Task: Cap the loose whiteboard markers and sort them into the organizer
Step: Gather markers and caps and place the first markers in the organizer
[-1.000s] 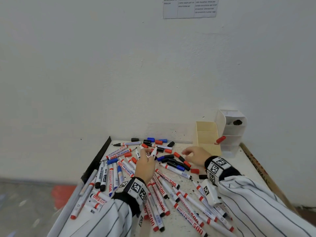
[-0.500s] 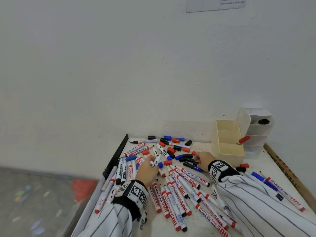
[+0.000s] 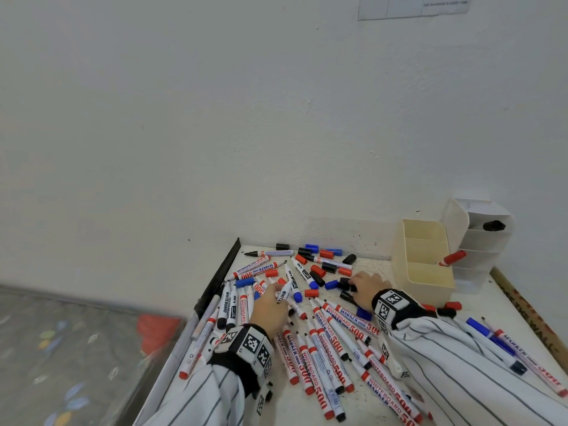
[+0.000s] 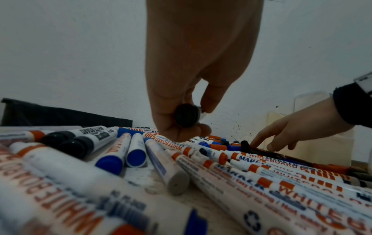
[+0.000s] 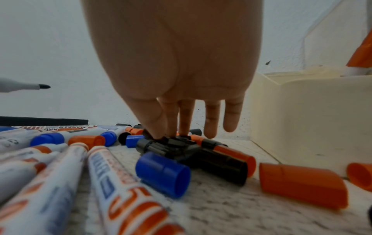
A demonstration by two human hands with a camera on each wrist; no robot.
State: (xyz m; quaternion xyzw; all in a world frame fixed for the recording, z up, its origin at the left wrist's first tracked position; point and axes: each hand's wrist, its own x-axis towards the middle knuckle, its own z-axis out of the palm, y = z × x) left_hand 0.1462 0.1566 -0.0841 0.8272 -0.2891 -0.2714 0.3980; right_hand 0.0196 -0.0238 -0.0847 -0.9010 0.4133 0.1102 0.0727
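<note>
Many white whiteboard markers (image 3: 335, 345) and loose red, blue and black caps (image 3: 325, 255) lie scattered over the white table (image 3: 373, 265). My left hand (image 3: 278, 292) grips one uncapped black-ended marker (image 3: 285, 290), lifted a little off the pile; the left wrist view shows its round black end (image 4: 187, 117) between thumb and fingers. My right hand (image 3: 353, 284) reaches down among a cluster of black caps (image 3: 345, 285). In the right wrist view its thumb and first fingertips pinch a black cap (image 5: 173, 143). The cream organizer tray (image 3: 425, 284) stands just right of that hand.
A white stepped organizer (image 3: 479, 241) behind the cream tray holds a red-capped marker (image 3: 453, 258) and a dark object in its top slot. A black strip (image 3: 221, 278) edges the table's left side, with the floor beyond. A wall backs the table. More markers (image 3: 498, 342) lie right of my right sleeve.
The head view has swung left and down. My right hand has moved from beside the cream tray down onto the black caps. My left hand keeps holding its marker.
</note>
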